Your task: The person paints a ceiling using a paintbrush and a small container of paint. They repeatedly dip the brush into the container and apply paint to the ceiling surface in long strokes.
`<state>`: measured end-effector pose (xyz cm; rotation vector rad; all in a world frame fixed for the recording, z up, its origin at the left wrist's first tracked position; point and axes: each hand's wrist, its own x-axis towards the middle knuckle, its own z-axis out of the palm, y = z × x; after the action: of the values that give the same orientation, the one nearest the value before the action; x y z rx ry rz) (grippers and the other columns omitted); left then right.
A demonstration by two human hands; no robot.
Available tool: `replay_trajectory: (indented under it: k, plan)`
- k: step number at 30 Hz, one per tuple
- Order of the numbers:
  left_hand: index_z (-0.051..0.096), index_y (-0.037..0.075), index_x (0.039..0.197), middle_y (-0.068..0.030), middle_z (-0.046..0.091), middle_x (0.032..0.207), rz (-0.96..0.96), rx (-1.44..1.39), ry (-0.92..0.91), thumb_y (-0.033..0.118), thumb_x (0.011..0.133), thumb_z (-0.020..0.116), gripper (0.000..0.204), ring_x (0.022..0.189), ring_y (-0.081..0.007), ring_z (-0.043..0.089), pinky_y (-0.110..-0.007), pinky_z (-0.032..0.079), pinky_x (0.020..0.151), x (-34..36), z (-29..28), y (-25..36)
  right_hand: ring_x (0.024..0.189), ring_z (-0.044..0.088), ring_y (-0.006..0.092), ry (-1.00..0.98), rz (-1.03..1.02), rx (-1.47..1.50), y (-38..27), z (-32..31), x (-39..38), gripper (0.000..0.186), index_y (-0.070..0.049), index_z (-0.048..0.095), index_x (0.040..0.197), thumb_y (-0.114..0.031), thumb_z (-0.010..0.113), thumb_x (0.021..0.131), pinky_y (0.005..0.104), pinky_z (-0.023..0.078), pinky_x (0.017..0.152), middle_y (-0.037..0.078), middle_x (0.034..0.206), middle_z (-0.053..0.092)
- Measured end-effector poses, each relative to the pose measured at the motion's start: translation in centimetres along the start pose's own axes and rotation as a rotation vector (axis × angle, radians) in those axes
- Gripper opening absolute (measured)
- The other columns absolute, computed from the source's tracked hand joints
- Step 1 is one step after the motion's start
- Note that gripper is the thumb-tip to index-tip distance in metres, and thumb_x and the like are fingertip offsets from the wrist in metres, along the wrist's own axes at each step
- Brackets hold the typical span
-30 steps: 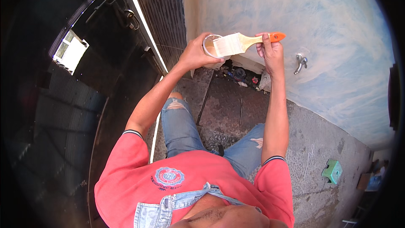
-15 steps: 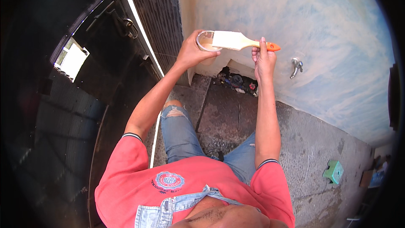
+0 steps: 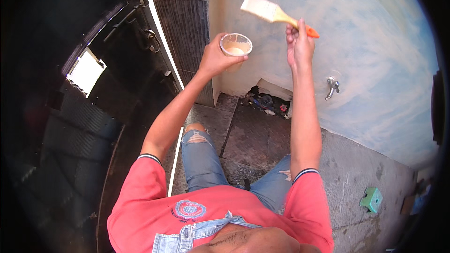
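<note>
My left hand (image 3: 216,58) is wrapped round a clear plastic cup (image 3: 243,55), which has pale cream paint (image 3: 233,50) low inside it. In my right hand (image 3: 301,46) is a paintbrush (image 3: 280,15) with an orange-tipped handle, gripped near the handle's end. Its wide, pale bristles point left and upward, above the cup and apart from it. Behind both hands rises a wall (image 3: 365,37) with streaky blue and cream paint. Whether the bristles touch the wall I cannot tell.
A metal tap (image 3: 332,87) sticks out of the wall right of my right forearm. Below, a wall opening holds debris (image 3: 268,102). A dark metal gate (image 3: 122,65) stands at the left, beside a dark tiled pillar (image 3: 182,28). A green stool (image 3: 371,200) is on the grey floor.
My right hand has lifted the paintbrush up and away from the cup's rim, and the bristles now tilt upward. My left hand still holds the cup in nearly the same place.
</note>
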<state>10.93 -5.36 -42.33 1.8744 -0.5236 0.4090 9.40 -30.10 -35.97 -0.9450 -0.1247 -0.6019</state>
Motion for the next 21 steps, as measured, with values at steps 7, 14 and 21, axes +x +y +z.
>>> replay_trajectory:
  k: [7,14,21]
  plan:
    - [0.056,-0.001,0.130,-0.0200,0.072,0.117,-0.057,-0.026,0.004,0.035,0.062,0.096,0.086,0.111,-0.0289,0.070,-0.039,0.055,0.097,-7.3,-0.7,-2.0,0.078,0.066,0.0127,-0.123,-0.245,-0.093,-2.1,8.7,7.1,0.032,0.003,0.067,0.108,-0.028,0.064,0.103,0.0232,0.048,0.062,0.010,0.093,0.072]
    - [0.056,0.000,0.129,-0.0150,0.070,0.121,-0.216,-0.104,0.010,0.026,0.063,0.096,0.081,0.115,-0.0243,0.068,-0.038,0.052,0.100,-14.9,0.0,-3.8,0.071,0.070,0.0124,-0.190,-0.518,-0.327,-1.0,13.8,14.8,0.027,-0.001,0.069,0.094,-0.026,0.066,0.102,0.0246,0.052,0.056,0.011,0.083,0.073]
    - [0.056,0.001,0.129,-0.0153,0.073,0.117,-0.203,-0.113,-0.005,0.030,0.061,0.097,0.085,0.111,-0.0248,0.071,-0.038,0.055,0.097,-18.2,0.4,-5.1,0.064,0.069,0.0126,-0.144,-0.647,-0.512,-0.8,16.6,14.8,0.030,0.001,0.072,0.097,-0.028,0.070,0.098,0.0265,0.053,0.050,0.009,0.078,0.073]
